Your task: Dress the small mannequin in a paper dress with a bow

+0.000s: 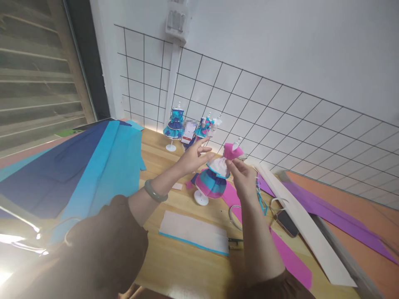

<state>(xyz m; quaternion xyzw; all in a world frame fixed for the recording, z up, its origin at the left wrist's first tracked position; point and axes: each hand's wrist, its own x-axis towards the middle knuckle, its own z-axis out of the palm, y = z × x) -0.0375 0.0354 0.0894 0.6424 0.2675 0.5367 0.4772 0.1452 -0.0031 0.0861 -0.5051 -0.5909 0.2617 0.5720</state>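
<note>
Black wire grid (222, 62) lines the white wall behind a wood-grain surface (152, 166), where a miniature dress form (201, 198) stands on its round white base, leaning in this view. The right hand (244, 173) pinches the white overskirt (218, 165) between thumb and finger near the waist, just under the pink bodice (232, 152); such a light grip seems meant to steady the thin cloth without crushing it. The left hand (198, 158) is open and loosely spread, just left of the dress form, holding nothing; it seems to be kept near so both sides can be reached. Below the overskirt, the pink-and-blue skirt (212, 182) flares around the dress form. In front of the dress form lies a white fabric strip (193, 230) with blue edging, probably flat to keep its edge straight. Behind and left are a lit phone (188, 135), perhaps propped for viewing, and a stand in a blue dress (173, 124). Well left, blue fabric sheets (121, 143) are spread; to the right lies a pink strip (293, 259).
</note>
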